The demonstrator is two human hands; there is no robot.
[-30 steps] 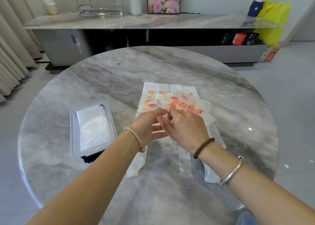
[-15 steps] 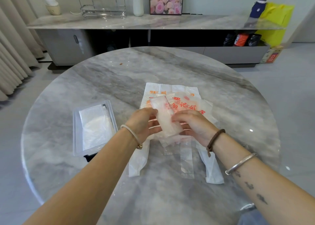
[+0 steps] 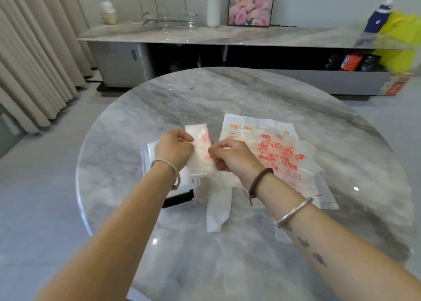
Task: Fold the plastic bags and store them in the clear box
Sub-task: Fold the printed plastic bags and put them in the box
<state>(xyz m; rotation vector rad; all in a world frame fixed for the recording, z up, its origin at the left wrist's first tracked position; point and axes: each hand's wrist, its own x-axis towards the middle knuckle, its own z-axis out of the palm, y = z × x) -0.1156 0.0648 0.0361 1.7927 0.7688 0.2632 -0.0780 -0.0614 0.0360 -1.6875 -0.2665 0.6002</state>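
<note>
Two hands meet over the round marble table (image 3: pixel 227 91), and between them I see a folded plastic bag (image 3: pixel 201 157), a narrow translucent strip with faint red print. The left hand (image 3: pixel 174 149) pinches its left edge with curled fingers. The right hand (image 3: pixel 232 158) pinches its right edge between thumb and fingertips. The strip is held up off the tabletop, slightly tilted. Beneath the left wrist lies the clear box (image 3: pixel 147 159), mostly hidden by that hand, with a dark latch (image 3: pixel 180 199) showing at its near end. To the right, unfolded plastic bags (image 3: pixel 280 150) with red lettering lie flat on the table, handles toward me, partly under the right forearm.
</note>
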